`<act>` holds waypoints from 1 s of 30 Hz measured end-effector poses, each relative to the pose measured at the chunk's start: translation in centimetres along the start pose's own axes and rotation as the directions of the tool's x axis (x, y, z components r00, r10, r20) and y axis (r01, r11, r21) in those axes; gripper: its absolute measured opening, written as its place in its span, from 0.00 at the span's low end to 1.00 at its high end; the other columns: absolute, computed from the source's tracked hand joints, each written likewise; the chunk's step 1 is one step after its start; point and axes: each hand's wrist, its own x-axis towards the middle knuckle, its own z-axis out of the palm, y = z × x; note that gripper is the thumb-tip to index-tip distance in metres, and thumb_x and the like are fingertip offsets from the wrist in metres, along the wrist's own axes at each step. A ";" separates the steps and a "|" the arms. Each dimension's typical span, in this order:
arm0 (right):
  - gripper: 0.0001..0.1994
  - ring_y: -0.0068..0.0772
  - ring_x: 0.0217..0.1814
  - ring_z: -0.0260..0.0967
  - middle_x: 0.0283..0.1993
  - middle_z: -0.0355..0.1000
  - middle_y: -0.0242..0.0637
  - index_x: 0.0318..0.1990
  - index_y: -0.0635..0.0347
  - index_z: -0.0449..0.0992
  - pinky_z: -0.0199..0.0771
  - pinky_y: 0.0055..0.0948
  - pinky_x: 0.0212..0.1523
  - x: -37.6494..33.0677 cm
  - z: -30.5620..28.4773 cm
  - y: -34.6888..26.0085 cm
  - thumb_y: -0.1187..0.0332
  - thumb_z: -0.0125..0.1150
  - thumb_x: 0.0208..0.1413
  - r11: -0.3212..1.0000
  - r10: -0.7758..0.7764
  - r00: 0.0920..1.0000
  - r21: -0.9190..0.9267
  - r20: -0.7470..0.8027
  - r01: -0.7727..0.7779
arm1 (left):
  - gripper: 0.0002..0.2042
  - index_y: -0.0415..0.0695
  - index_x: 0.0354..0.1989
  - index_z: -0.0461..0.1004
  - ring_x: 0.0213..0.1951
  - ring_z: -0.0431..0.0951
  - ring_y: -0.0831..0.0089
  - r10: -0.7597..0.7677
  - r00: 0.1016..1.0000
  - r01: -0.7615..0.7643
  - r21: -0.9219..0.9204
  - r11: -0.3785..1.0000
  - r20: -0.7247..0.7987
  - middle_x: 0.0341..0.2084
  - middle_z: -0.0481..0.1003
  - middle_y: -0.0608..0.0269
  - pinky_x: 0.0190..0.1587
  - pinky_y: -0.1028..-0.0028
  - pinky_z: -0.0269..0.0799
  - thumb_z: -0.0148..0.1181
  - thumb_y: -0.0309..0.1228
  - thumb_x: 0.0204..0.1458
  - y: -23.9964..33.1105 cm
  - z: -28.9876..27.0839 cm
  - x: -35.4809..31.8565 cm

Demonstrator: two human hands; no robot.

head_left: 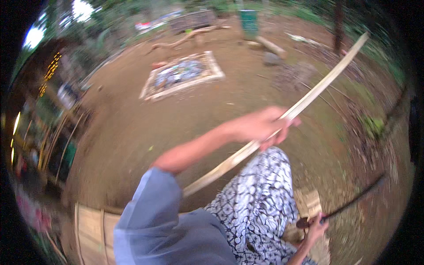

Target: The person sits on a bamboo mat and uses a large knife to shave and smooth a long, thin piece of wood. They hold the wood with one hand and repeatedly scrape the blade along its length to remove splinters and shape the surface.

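My left hand (265, 126) reaches across in front of me, its fingers wrapped round a long pale wooden strip (311, 95). The strip runs slantwise, its far end high at the upper right and its near end beside my left sleeve. Low at the right, my right hand (316, 229) grips a machete (355, 197) by its dark handle. The blade is dark and points away to the right, apart from the strip. Between the hands is my knee under black-and-white patterned cloth (265, 190). Both hands are slightly blurred.
Pale wood pieces (309, 201) lie beside my right hand. A slatted seat (90, 229) is at the lower left. Ahead on the bare earth lies a wood-edged rectangle (216, 66) filled with bluish-grey bits. Farther back are a green bin (249, 24), a log (270, 45) and a stone (272, 58).
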 end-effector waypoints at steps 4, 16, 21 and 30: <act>0.08 0.25 0.28 0.60 0.26 0.66 0.34 0.30 0.65 0.70 0.63 0.28 0.32 0.2 0.3 -0.8 0.70 0.59 0.51 0.978 -0.208 0.976 -0.016 0.067 0.210 | 0.18 0.38 0.58 0.56 0.12 0.66 0.82 -0.078 0.980 0.147 -0.400 0.905 0.185 0.21 0.68 0.63 0.14 0.81 0.65 0.37 0.28 0.60 -9.0 7.6 -0.3; 0.16 0.19 0.17 0.47 0.12 0.51 0.28 0.22 0.64 0.68 0.49 0.26 0.18 -1.0 -0.2 -4.0 0.59 0.57 0.53 0.970 -0.214 0.977 -0.120 -0.016 0.210 | 0.24 0.31 0.48 0.64 0.17 0.65 0.72 -0.055 0.829 0.508 -0.706 0.494 0.557 0.23 0.68 0.50 0.20 0.74 0.64 0.42 0.43 0.54 -20.1 16.2 -6.8; 0.18 0.15 0.17 0.49 0.12 0.55 0.25 0.23 0.65 0.70 0.49 0.25 0.17 -0.2 1.0 -0.5 0.57 0.56 0.54 0.980 -0.062 0.998 0.188 -0.002 0.061 | 0.42 0.32 0.61 0.50 0.38 0.73 0.60 -0.081 0.813 0.561 -0.813 -0.153 0.576 0.46 0.68 0.37 0.43 0.69 0.71 0.41 0.59 0.50 -19.0 19.9 -1.2; 0.15 0.15 0.14 0.55 0.15 0.59 0.24 0.25 0.60 0.64 0.55 0.18 0.13 -0.2 0.2 -2.1 0.59 0.54 0.57 0.855 0.098 0.995 0.513 -0.005 -0.081 | 0.25 0.36 0.59 0.53 0.15 0.57 0.81 0.085 0.799 0.592 -0.754 -0.284 0.595 0.18 0.57 0.71 0.15 0.79 0.54 0.41 0.41 0.59 -15.4 22.3 2.2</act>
